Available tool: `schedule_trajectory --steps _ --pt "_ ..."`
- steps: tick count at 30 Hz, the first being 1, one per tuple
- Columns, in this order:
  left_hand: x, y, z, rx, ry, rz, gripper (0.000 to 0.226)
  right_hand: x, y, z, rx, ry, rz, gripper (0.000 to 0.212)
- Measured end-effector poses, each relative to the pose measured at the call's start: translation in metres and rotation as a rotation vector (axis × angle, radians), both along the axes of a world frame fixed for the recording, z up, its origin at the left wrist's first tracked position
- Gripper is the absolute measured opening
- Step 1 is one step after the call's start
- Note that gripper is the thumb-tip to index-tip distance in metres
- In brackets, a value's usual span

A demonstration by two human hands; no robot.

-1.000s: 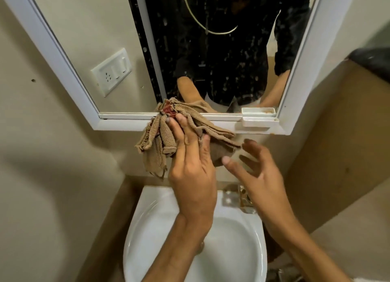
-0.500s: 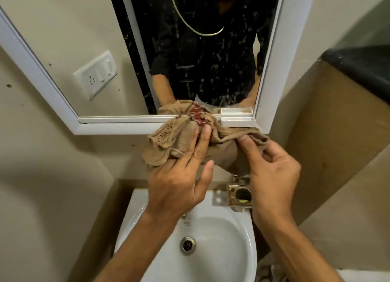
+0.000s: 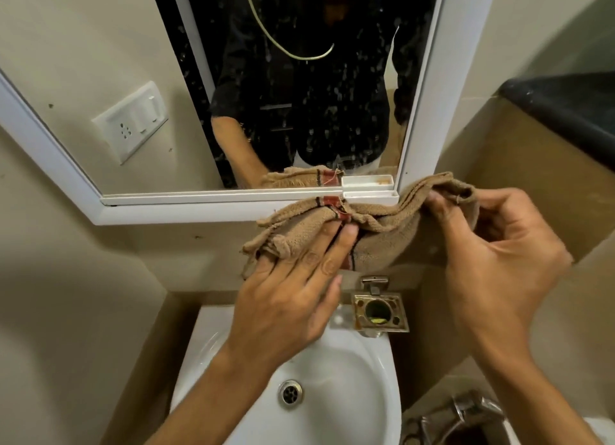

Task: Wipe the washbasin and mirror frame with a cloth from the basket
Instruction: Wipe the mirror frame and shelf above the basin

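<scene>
Cloth (image 3: 372,235) is bunched against the bottom rail of the mirror frame (image 3: 186,208), near its right corner. Left hand (image 3: 293,295) is laid flat on it, fingers together and extended, pressing it to the wall just under the rail. Right hand (image 3: 499,255) is pinching the cloth's right end between thumb and fingertips, at the frame's right upright. Step judged: frame wipe, bottom rail, cloth being regathered or spread. Next move likely calls for a firmer wad in one hand, then strokes along the rail and up the upright. Small white tray (image 3: 369,195) is fixed on the rail beside the cloth and may snag it. Brass holder (image 3: 381,311) is mounted just below the hands, above the washbasin (image 3: 362,398). Basin not yet being wiped. Tap (image 3: 466,414) is seen lower right. Basket is not in view.
</scene>
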State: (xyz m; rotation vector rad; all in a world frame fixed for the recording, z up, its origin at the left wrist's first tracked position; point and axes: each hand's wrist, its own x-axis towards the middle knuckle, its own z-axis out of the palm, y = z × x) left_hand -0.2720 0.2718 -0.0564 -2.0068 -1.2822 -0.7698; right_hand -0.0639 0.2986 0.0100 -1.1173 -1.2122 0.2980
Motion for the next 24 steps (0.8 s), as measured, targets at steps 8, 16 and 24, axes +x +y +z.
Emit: schedule_trajectory --steps 8,16,24 --pt "-0.019 0.007 -0.001 0.065 0.019 -0.025 0.059 0.002 0.008 -0.017 -0.096 -0.003 0.155 0.014" --pt "-0.071 0.003 0.011 0.088 0.196 -0.001 0.066 -0.048 0.021 -0.055 -0.258 0.262 0.209 0.025" --pt "-0.055 0.004 0.014 0.024 0.193 -0.064 0.069 -0.020 0.002 -0.031 0.001 0.246 0.079 0.017"
